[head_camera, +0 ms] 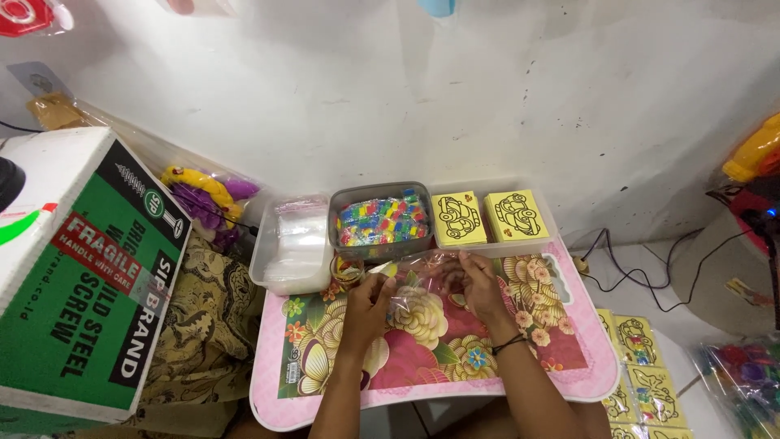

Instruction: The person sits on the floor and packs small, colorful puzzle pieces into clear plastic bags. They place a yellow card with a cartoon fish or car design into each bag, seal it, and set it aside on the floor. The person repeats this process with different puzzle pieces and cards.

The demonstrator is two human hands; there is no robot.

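Both pinching clear plastic bag (pixel 414 280): left hand (pixel 370 305) at left edge, right hand (pixel 475 284) at right. Long axis left-right, above floral tray table (pixel 569 358).

Home packing corner, floor level, against a scuffed white plastered wall (pixel 487 89). Low pink floral tabletop (pixel 422 358) carries a clear tray of plastic bags (pixel 292 244), a grey tub of multicoloured small pieces (pixel 382 219) and stacked yellow picture cards (pixel 487 215). Green-and-white cardboard carton (pixel 81 268) at left; black cables (pixel 642 276) trail across the floor at right.
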